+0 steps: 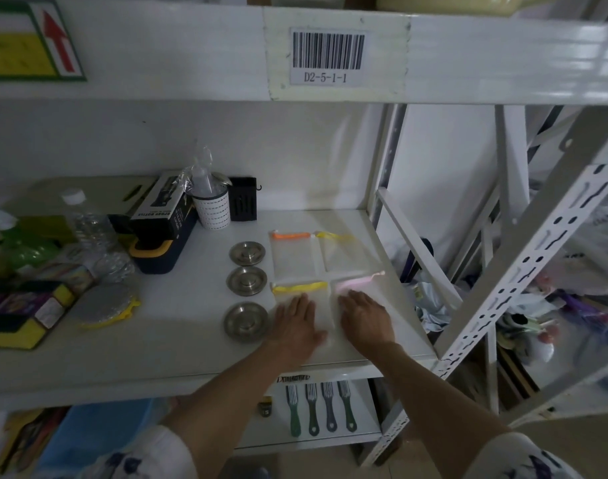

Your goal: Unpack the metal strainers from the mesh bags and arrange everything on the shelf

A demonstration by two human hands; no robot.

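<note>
Three round metal strainers lie in a column on the white shelf (178, 344): the far one (247, 253), the middle one (246, 280) and the near one (246, 321). To their right, several flat mesh bags form a grid: an orange-topped bag (292, 252), a yellow-topped bag (344, 252), a second yellow-topped bag (301, 288) and a pink-topped bag (356, 282). My left hand (297, 321) rests flat, fingers apart, on the near yellow-topped bag. My right hand (364, 318) lies flat on the pink-topped bag.
At the shelf's left stand a black box (161, 210), a perforated white cup (211, 209), a black holder (243, 199), plastic bottles (91, 229) and sponges (19, 314). A grey round scrubber (102, 303) lies nearby. Brushes (318, 407) lie on the lower shelf. A shelf upright (523, 261) slants at right.
</note>
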